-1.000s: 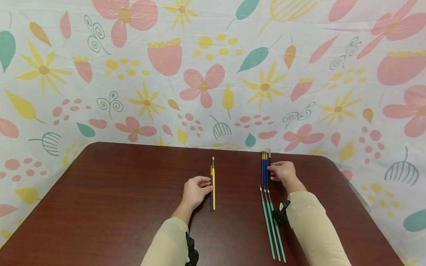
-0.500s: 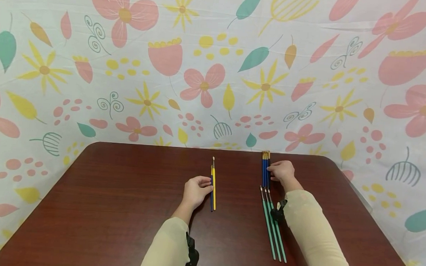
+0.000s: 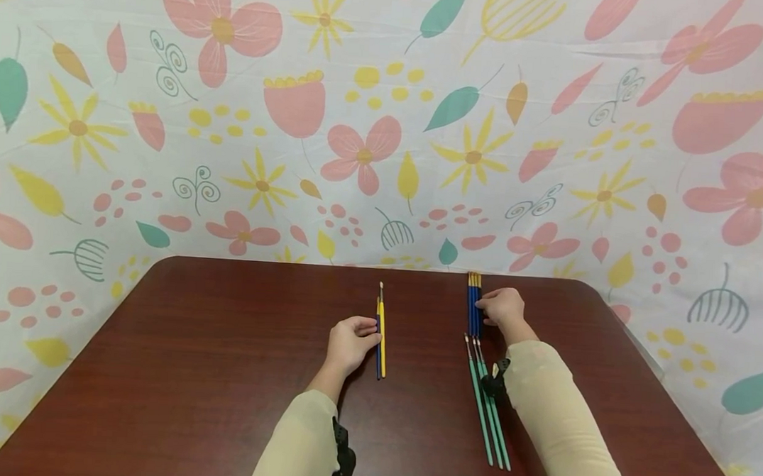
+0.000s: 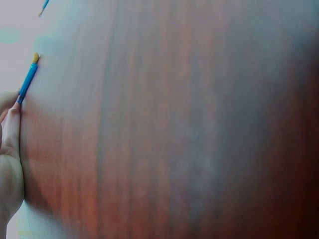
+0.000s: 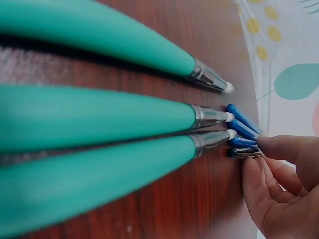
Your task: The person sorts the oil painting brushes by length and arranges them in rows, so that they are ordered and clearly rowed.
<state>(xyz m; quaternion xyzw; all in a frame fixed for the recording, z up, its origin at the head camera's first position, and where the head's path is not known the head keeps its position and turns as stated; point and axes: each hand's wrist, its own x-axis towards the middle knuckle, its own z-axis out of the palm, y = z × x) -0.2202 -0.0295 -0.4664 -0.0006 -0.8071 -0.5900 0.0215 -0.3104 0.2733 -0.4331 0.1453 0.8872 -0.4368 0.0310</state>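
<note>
In the head view my left hand (image 3: 351, 343) pinches a blue paintbrush (image 3: 378, 362) that lies against a yellow paintbrush (image 3: 383, 359). A blue brush with a golden tip (image 4: 28, 79) shows past my fingers in the left wrist view. On the right, my right hand (image 3: 505, 309) holds a dark paintbrush (image 5: 244, 152) at the right end of a row of blue paintbrushes (image 3: 471, 306). Thumb and fingers are around its side. Three green paintbrushes (image 3: 482, 413) lie just nearer, their pale bristle tips close to the blue handles' ends.
The brown wooden table (image 3: 222, 366) bears all the brushes. Behind it hangs a floral cloth (image 3: 362, 88), close to the table's far edge and the blue brushes' tips. A black wrist device (image 3: 494, 381) hangs over the green brushes.
My right hand has drawn slightly nearer with the dark paintbrush, whose tip now lines up with the blue ones. The middle green brush has shifted slightly right. My left hand stays put.
</note>
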